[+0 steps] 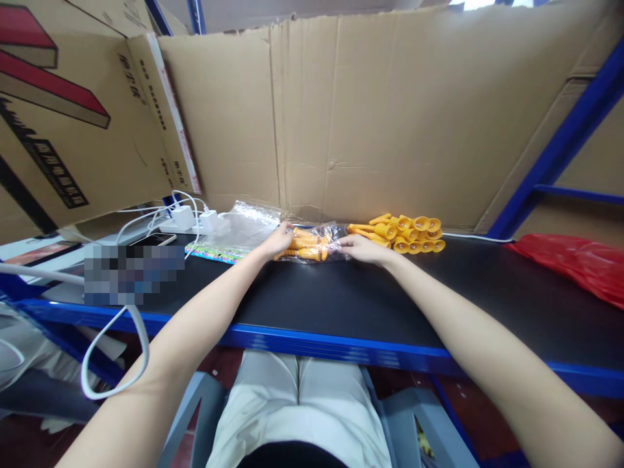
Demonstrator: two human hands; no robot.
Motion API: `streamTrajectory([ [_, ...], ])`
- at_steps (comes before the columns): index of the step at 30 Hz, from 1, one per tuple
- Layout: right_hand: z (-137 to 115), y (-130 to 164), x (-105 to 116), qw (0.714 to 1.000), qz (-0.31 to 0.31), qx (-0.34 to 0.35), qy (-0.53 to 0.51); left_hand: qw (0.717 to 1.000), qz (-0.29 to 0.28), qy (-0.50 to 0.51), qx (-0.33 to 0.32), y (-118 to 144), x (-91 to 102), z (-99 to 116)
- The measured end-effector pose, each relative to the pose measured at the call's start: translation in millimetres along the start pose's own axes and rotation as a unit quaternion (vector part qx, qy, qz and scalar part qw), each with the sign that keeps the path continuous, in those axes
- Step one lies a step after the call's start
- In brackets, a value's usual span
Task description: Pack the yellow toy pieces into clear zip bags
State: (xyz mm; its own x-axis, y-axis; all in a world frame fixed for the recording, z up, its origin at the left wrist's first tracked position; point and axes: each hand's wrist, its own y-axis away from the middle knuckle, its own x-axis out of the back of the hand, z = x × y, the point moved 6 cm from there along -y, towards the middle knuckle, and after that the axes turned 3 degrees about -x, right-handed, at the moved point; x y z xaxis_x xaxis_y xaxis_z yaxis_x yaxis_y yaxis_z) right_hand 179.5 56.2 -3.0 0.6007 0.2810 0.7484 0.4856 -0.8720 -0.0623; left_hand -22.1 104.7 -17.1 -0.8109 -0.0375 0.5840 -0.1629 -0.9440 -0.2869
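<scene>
Yellow plastic pieces packed in a clear bag [309, 246] lie at the back of the black worktop [341, 292], close to the cardboard wall [380, 117], and both hands are on that bag. Going from the left: a printed cardboard box [63, 123] leans over the bench end, and below it white chargers [195, 220] with looping white cables [117, 364] sit beside a phone [153, 240]. Next comes a stack of empty clear bags [238, 229], crinkled and glossy, lying on a sheet with a coloured edge.

The left hand [277, 240] rests on the left end of the filled bag, fingers curled loosely over the film and pinching its edge; how tight the pinch is cannot be told at this distance. The bag stretches between the two hands, its film wrinkled and shiny, the yellow pieces inside lying sideways in a bundle. The right hand [363, 248] lies on the right end of the bag, palm down, fingers extended leftward and fairly flat, pressing or gripping the film; whether it is closed on it is unclear.

Just right of that hand, touching nothing but the worktop, a loose heap of yellow funnel-shaped pieces [412, 234] lies against the cardboard: smooth moulded plastic, each with a flared cup end and a thin stem. Farther right a red plastic bag [575, 263] lies crumpled on the worktop beside the blue shelf frame [560, 149].
</scene>
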Motion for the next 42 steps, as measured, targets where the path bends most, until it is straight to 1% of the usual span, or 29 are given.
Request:
streamTrajectory([
  [1,0,0,2,1.0,0.012,-0.007,0.014,0.999,-0.008,-0.032,-0.011,1,-0.8,2],
  [3,0,0,10,0.997,0.057,-0.018,0.043,0.994,-0.017,-0.102,-0.038,3,-2.5,5],
  [5,2,0,25,0.989,0.127,-0.019,0.078,0.985,-0.014,-0.159,-0.064,4,-3.9,8],
  [8,7,6,53,0.955,0.249,-0.012,0.161,0.976,-0.008,-0.199,-0.092,3,-6.5,8],
  [9,10,9,61,0.941,0.278,-0.019,0.192,0.974,-0.007,-0.205,-0.097,2,-7.4,8],
  [10,15,10,67,0.931,0.291,-0.035,0.217,0.972,-0.004,-0.211,-0.099,1,-8.0,6],
  [11,20,12,70,0.926,0.288,-0.058,0.238,0.971,-0.001,-0.217,-0.099,0,-8.5,5],
  [12,26,12,72,0.924,0.269,-0.084,0.258,0.97,0.002,-0.223,-0.096,0,-8.7,4],
  [14,34,12,69,0.924,0.206,-0.127,0.297,0.968,0.012,-0.233,-0.09,0,-8.7,3],
  [16,38,13,62,0.919,0.156,-0.146,0.332,0.968,0.018,-0.237,-0.08,1,-8.3,3],
  [17,38,13,59,0.916,0.145,-0.148,0.343,0.969,0.018,-0.236,-0.074,1,-8.1,3],
  [19,36,11,54,0.908,0.149,-0.143,0.364,0.971,0.018,-0.229,-0.065,2,-7.6,4],
  [23,29,6,43,0.882,0.186,-0.097,0.421,0.974,0.016,-0.216,-0.066,1,-6.4,2],
  [25,28,4,41,0.878,0.203,-0.088,0.424,0.975,0.015,-0.21,-0.072,-1,-6.1,1],
  [26,27,4,42,0.882,0.209,-0.092,0.412,0.975,0.014,-0.207,-0.073,-2,-6.0,0],
  [28,28,6,47,0.903,0.217,-0.114,0.352,0.976,0.014,-0.207,-0.072,-3,-5.7,-2],
  [31,30,11,58,0.944,0.242,-0.128,0.182,0.975,0.013,-0.21,-0.071,-4,-5.9,-3],
  [32,29,13,63,0.951,0.259,-0.123,0.119,0.975,0.014,-0.209,-0.072,-4,-6.0,-3],
  [33,29,15,67,0.951,0.28,-0.115,0.062,0.975,0.015,-0.207,-0.073,-4,-6.1,-4],
  [35,27,19,76,0.938,0.332,-0.099,-0.031,0.976,0.015,-0.203,-0.074,-5,-6.3,-4],
  [38,21,23,85,0.903,0.404,-0.075,-0.124,0.976,0.011,-0.203,-0.079,-5,-6.6,-4],
  [40,14,24,85,0.887,0.427,-0.055,-0.167,0.976,0.008,-0.202,-0.08,-5,-6.4,-4],
  [42,7,23,80,0.883,0.424,-0.045,-0.195,0.977,0.006,-0.196,-0.078,-5,-6.0,-5],
])
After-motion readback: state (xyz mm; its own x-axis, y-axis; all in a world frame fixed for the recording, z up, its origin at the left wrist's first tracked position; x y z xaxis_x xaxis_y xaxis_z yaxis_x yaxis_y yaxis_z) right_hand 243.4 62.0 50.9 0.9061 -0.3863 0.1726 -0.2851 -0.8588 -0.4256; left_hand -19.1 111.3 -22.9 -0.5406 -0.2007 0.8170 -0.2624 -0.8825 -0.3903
